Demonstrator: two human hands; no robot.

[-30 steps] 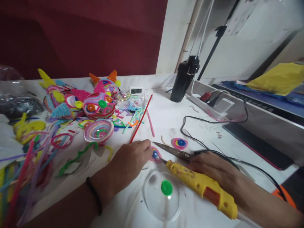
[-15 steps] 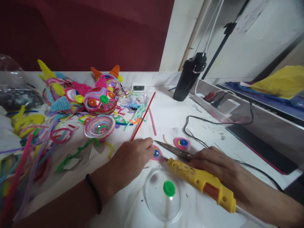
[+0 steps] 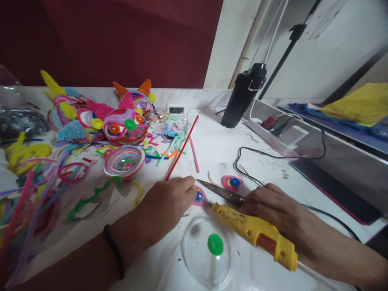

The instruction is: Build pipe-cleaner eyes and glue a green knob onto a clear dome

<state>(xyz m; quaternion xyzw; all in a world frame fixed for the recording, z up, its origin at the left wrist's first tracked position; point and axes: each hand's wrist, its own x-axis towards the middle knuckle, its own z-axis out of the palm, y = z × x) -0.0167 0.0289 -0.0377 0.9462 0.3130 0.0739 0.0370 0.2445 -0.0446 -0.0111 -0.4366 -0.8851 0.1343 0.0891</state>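
My left hand (image 3: 169,204) is closed, fingers pinched together beside a pink coiled disc (image 3: 199,197) with a blue centre. A thin red pipe cleaner (image 3: 183,147) sticks up and away from behind its knuckles; the fingers hide its lower end. My right hand (image 3: 269,212) is closed around scissors (image 3: 222,192), whose blades point left at my left fingertips. In front of that hand, a yellow glue gun (image 3: 254,234) covers part of the fingers, its nozzle by the pink disc. Nearer me sits a clear round plastic dome (image 3: 194,262) with a green coil (image 3: 216,244) on it.
A second pink coil with blue centre (image 3: 233,183) lies past the scissors. Colourful coiled animal figures (image 3: 124,125), a striped bowl (image 3: 124,161) and loose pipe cleaners crowd the left. A black bottle (image 3: 242,97), cable (image 3: 273,154) and power strip (image 3: 273,135) are right.
The view has shifted slightly. Both hands, the scissors and the red pipe cleaner keep nearly the same places relative to each other.
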